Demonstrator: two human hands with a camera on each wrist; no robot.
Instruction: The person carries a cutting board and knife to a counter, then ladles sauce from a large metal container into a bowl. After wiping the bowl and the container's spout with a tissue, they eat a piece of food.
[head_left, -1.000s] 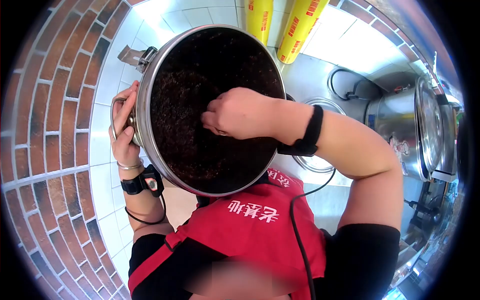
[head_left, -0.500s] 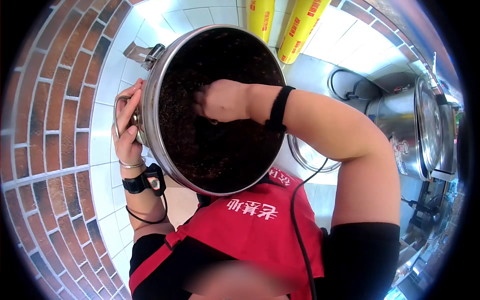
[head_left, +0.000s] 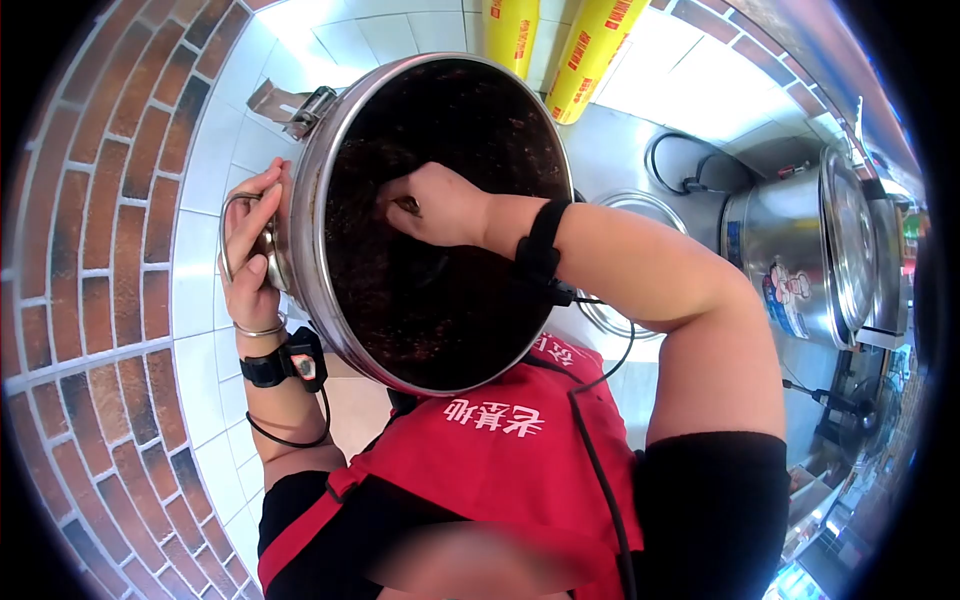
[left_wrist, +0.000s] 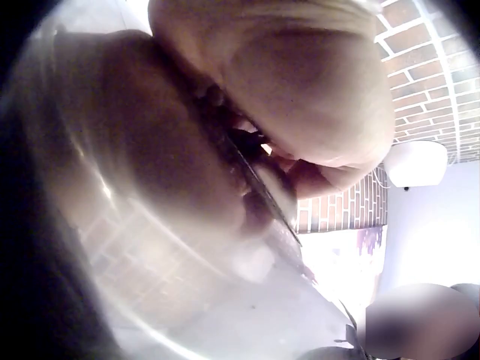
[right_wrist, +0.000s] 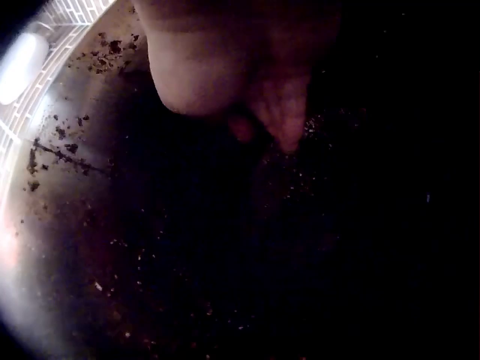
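A deep steel pot [head_left: 323, 285] is tilted in front of the apron, its inside coated dark, with dark crumbly bits on the wall [right_wrist: 64, 154] in the right wrist view. My left hand [head_left: 252, 235] grips the looped side handle [head_left: 226, 240], fingers curled at the pot's left side; the left wrist view shows this hand [left_wrist: 300, 82] close up. Inside the pot is my right hand [head_left: 438, 205], fingers bent towards the dark contents. A small rounded shiny thing shows at its fingers, too small to identify. The right wrist view has the fingertips [right_wrist: 289, 139] in shadow.
Two yellow rolls [head_left: 590, 60] stand beyond the pot. On the right is a lidded steel pot [head_left: 790, 260], with a black cable [head_left: 655, 160] near it. A round metal lid [head_left: 640, 207] lies behind the right forearm. A brick wall [head_left: 130, 240] runs along the left.
My right hand has moved left and slightly up inside the pot, and its wrist has turned. The pot's opening has shifted slightly right. My left hand keeps its hold on the handle.
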